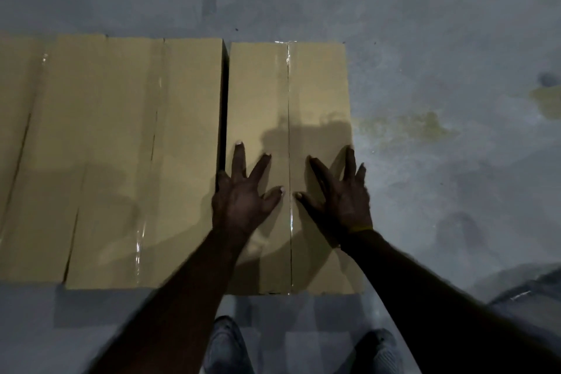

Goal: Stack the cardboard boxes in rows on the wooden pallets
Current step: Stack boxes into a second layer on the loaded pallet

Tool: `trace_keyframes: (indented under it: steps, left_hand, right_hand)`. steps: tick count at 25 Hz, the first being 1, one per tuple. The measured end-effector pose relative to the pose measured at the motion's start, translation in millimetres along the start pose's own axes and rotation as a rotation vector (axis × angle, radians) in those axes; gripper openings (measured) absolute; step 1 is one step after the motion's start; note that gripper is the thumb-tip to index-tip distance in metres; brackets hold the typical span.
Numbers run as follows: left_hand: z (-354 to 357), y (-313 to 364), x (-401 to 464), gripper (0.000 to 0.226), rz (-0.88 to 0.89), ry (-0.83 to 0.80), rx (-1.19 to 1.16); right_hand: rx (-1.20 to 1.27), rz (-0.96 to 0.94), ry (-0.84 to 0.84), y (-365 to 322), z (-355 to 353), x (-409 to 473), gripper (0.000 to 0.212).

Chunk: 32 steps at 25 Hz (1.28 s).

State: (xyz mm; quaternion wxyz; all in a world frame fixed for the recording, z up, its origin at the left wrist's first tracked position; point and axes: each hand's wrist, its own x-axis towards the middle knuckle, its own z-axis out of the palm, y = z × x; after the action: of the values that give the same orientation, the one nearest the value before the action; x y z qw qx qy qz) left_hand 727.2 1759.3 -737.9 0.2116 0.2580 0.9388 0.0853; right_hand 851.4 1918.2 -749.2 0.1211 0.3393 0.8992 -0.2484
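Observation:
A row of tan cardboard boxes lies side by side below me. The rightmost box (273, 94) has a taped seam down its middle. My left hand (243, 194) lies spread on its top, left of the seam, with straight fingers. My right hand (340, 191) lies spread on the same top, right of the seam, reaching its right edge. A narrow dark gap separates this box from the neighbouring box (145, 146). A further box (18, 106) is cut off at the left edge. No wooden pallet shows; the boxes hide whatever is under them.
Grey concrete floor (440, 55) surrounds the boxes, with a yellowish stain (406, 127) to the right. My two shoes (226, 346) stand at the near edge of the boxes. A dark object (528, 294) sits at the lower right.

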Motion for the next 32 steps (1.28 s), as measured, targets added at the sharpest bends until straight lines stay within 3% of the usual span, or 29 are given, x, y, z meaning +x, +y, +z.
trace_keyframes:
  steps: [7,14,21,24,32]
  left_hand:
    - [-12.6,19.8,-13.4,0.075,-0.074,0.103,-0.104]
    - [-116.1,96.1,-83.5,0.068,-0.097,0.165,-0.066]
    - [-289.2,170.2,-240.3,0.067,-0.229,0.252,-0.093]
    - [-347.5,181.8,-325.7,0.067,-0.301,0.371,-0.113]
    - [-399.4,162.1,-564.1,0.069,-0.462,0.538,-0.161]
  right_hand:
    - [0.077,-0.054,0.172,0.5,-24.3,-15.2,0.075]
    - [0.06,-0.073,0.176,-9.0,-150.4,-76.2,0.073]
    - [0.03,-0.254,0.123,-66.9,-336.8,-211.4,0.072]
    - [0.029,-0.377,0.148,-95.3,-395.6,-282.0,0.07]
    - [-0.032,-0.579,0.087,-158.1,-426.7,-479.5,0.071]
